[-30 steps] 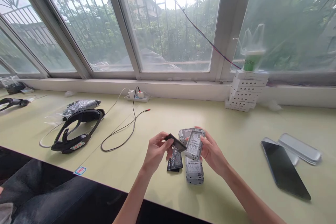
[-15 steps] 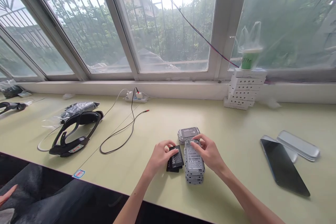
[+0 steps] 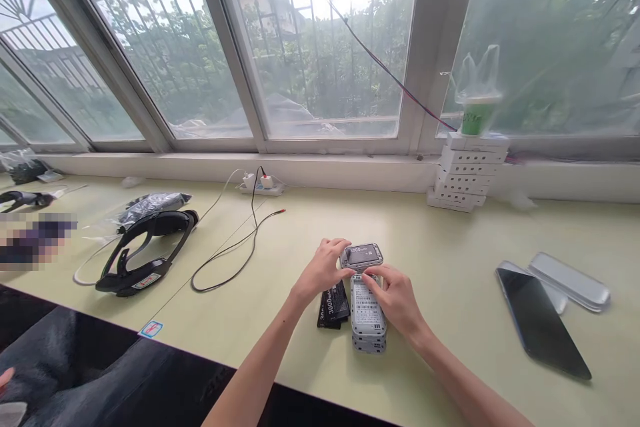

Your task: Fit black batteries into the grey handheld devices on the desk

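My left hand (image 3: 325, 268) reaches over the left end of a grey device (image 3: 363, 255) with a dark 3000 mAh battery in its face, fingers at the far edge and thumb at the near side. Below that hand, two loose black batteries (image 3: 337, 303) overlap on the table. In front of the device stands a stack of similar grey devices (image 3: 369, 312), the top one showing a white printed label in its open bay. My right hand (image 3: 395, 293) grips the far end of this top device between thumb and fingers. Its lower fingers are hidden.
A black headset (image 3: 145, 253) and a looped black cable (image 3: 225, 260) lie left, below a power strip (image 3: 260, 188). At right are a dark phone (image 3: 543, 320) and clear cases (image 3: 570, 278). White boxes (image 3: 465, 170) carry a green cup (image 3: 473, 117). Another person sits at left.
My left hand has let go of the loose black batteries and moved up and right to the rear grey device. My right hand stays at the far end of the stack.
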{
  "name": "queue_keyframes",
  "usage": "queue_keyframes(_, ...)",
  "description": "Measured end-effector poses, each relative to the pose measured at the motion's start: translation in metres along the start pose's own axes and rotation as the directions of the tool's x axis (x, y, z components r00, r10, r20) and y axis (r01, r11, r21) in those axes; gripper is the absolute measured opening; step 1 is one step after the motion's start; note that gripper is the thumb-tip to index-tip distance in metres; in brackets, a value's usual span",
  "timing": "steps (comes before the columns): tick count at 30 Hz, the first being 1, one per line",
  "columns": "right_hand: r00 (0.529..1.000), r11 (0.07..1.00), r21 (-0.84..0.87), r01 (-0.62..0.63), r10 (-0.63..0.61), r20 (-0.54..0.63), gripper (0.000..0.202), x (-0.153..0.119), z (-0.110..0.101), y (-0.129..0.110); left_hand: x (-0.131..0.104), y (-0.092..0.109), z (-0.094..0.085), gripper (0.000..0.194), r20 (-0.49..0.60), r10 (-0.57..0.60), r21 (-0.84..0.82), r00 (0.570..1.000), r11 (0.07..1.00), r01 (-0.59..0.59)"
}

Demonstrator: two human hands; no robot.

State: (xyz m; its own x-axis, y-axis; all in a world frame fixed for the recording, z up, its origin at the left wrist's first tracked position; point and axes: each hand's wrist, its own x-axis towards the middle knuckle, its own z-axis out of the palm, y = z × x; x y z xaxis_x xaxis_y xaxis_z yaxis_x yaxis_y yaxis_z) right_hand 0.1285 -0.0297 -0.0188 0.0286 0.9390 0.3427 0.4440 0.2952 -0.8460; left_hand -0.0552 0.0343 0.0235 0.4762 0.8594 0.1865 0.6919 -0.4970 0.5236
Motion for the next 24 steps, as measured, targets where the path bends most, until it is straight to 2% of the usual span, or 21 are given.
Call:
queue_keyframes(3, 1.0, 1.0, -0.011, 0.007, -0.008, -0.026, 0.029, 0.0, 0.001, 0.002, 0.009, -0.002, 0.006, 0.053, 0.094, 0.003, 0.031, 0.996, 0.999, -0.006)
queue_keyframes(6, 0.994, 0.999, 0.014, -0.035, 0.036, -0.1, 0.033, 0.001, 0.0, 0.004, 0.01, -0.003, 0.009, 0.049, 0.101, -0.013, 0.018, 0.995, 1.0, 0.011)
queue_keyframes(10, 0.966, 0.986, 0.11, -0.122, 0.144, -0.215, 0.034, 0.004, -0.006, 0.005, 0.005, -0.004, 0.006, 0.048, -0.016, -0.023, -0.055, 1.0, 0.998, 0.022)
queue_keyframes(13, 0.951, 0.966, 0.22, -0.132, 0.186, -0.247, 0.038, 0.008, -0.012, 0.005, -0.002, 0.0, -0.001, 0.047, -0.131, -0.047, -0.139, 0.99, 0.99, 0.029)
queue_keyframes(15, 0.966, 0.937, 0.331, -0.11, 0.179, -0.186, 0.052, 0.011, -0.016, 0.004, -0.008, 0.009, -0.006, 0.048, -0.157, -0.051, -0.209, 0.986, 0.978, 0.017)
queue_keyframes(17, 0.99, 0.883, 0.458, -0.101, 0.137, -0.045, 0.068, 0.012, -0.018, 0.001, -0.016, 0.021, -0.009, 0.047, -0.137, -0.025, -0.285, 0.99, 0.958, -0.015)
queue_keyframes(19, 0.993, 0.812, 0.573, -0.114, 0.07, 0.1, 0.075, 0.011, -0.021, -0.004, -0.023, 0.033, -0.009, 0.047, -0.111, 0.015, -0.345, 0.994, 0.937, -0.052)
queue_keyframes(21, 0.986, 0.75, 0.65, -0.119, 0.01, 0.169, 0.07, 0.011, -0.022, -0.008, -0.028, 0.042, -0.008, 0.046, -0.095, 0.019, -0.387, 0.995, 0.92, -0.055)
queue_keyframes(24, 0.983, 0.72, 0.688, -0.092, -0.045, 0.178, 0.058, 0.009, -0.023, -0.012, -0.031, 0.046, -0.009, 0.043, -0.064, 0.008, -0.461, 0.998, 0.886, -0.037)
